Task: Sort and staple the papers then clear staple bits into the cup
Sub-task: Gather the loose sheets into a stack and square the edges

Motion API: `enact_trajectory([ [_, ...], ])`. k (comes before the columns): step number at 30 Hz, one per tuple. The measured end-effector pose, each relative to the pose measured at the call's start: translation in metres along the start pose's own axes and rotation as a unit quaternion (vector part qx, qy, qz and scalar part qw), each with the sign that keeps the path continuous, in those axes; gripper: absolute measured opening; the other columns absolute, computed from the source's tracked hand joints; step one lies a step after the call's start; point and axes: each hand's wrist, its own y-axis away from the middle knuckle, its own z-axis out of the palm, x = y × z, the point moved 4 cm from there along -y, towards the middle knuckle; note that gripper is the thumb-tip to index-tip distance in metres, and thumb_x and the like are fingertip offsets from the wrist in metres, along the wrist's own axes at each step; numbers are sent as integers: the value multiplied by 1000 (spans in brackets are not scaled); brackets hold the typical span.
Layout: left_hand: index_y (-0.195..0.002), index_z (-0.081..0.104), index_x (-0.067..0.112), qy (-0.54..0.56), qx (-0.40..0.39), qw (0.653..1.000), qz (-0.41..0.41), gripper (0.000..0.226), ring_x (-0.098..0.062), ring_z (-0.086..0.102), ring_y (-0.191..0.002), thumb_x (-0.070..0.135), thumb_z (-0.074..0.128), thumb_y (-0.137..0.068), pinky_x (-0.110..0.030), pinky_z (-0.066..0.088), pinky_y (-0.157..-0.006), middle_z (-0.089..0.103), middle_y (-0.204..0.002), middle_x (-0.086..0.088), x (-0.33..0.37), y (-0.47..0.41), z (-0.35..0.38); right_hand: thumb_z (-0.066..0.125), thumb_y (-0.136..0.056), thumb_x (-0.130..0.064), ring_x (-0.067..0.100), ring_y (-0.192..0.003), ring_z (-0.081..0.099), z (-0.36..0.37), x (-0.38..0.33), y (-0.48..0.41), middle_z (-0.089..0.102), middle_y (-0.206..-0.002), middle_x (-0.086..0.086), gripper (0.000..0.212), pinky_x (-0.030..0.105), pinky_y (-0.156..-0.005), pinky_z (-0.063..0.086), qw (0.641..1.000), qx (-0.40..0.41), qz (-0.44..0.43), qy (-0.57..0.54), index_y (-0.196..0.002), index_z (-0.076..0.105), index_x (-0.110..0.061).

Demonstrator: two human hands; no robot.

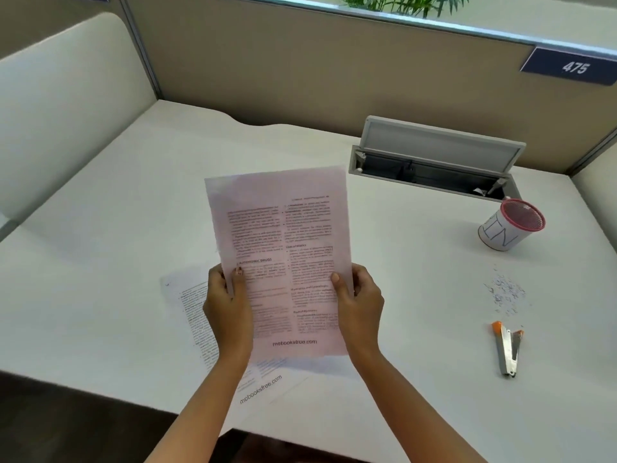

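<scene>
Hands: left hand (227, 295) and right hand (360, 295) pinch the printed pink-tinted paper sheets (283, 255); sorting under way
Left: stapling with orange-tipped metal stapler (507, 349); scattered silvery staple bits (505, 294) unswept; red-rimmed white cup (510, 225)

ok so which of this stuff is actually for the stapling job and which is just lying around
For the job: held paper, gripped by left hand and right hand; loose papers; stapler; staple bits; cup.
Just lying about: open cable hatch; number plate 475; plant.
</scene>
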Motion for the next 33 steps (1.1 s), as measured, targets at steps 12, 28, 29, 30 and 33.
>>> enact_trajectory([
  [12, -100, 62, 13, -148, 73, 972, -168, 15, -33, 44, -118, 23, 66, -90, -46, 46, -96, 42, -133, -10, -64, -2, -58, 57, -94, -19, 21, -91, 63, 74, 27, 19, 68, -101, 4, 17, 26, -80, 51, 951, -199, 38, 232, -104, 64, -8],
  [28, -108, 41, 16, -102, 27, 981, -165, 13, -29, 61, -90, 12, 49, -98, -37, 53, -71, 60, -114, -13, -66, 3, -60, 42, -95, -10, 23, -107, 54, 90, 20, 41, 55, -121, 4, 29, 33, -98, 33, 930, -199, 48, 304, -124, 49, -13],
  [29, -106, 41, 17, -78, 32, 987, -138, 12, -29, 62, -90, 13, 49, -99, -34, 52, -69, 60, -115, -12, -58, 5, -59, 43, -95, -9, 20, -103, 55, 84, 17, 40, 58, -115, 1, 27, 30, -95, 31, 945, -171, 21, 277, -119, 52, -16],
  [30, -106, 40, 19, -55, 36, 992, -110, 13, -28, 63, -91, 14, 50, -99, -32, 51, -68, 61, -116, -10, -51, 6, -59, 44, -95, -8, 18, -98, 56, 78, 13, 39, 60, -110, -3, 24, 27, -92, 32, 960, -145, -5, 238, -114, 53, -17],
  [33, -118, 33, 25, 31, 28, 999, -14, 29, -22, 68, -94, 18, 53, -98, -26, 55, -66, 66, -114, -3, -24, 10, -57, 50, -93, -4, 4, -88, 59, 58, -3, 35, 60, -97, -9, 22, 14, -77, 48, 992, -69, -68, 86, -106, 50, -21],
])
